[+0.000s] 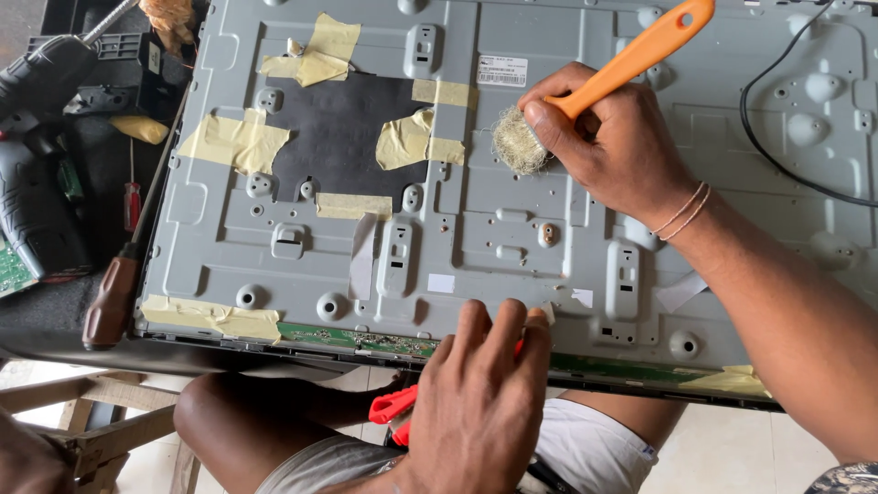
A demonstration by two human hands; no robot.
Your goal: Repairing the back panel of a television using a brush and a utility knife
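Observation:
A grey metal back panel (512,247) of a flat screen lies across my lap, with a black sheet (343,128) and yellowish tape strips (233,142) stuck on it. My right hand (608,142) grips an orange-handled brush (631,59); its pale bristles (519,140) press on the panel near the upper middle. My left hand (480,402) rests with its fingers on the panel's near edge, beside a narrow green circuit strip (357,340). Something red (393,407) shows under that hand; whether the hand holds it is hidden.
A brown-handled screwdriver (110,297) lies along the panel's left edge. A small red screwdriver (133,203), a black power tool (37,201) and black parts sit at the left. A black cable (759,137) runs over the panel's right side. A wooden frame (82,421) stands lower left.

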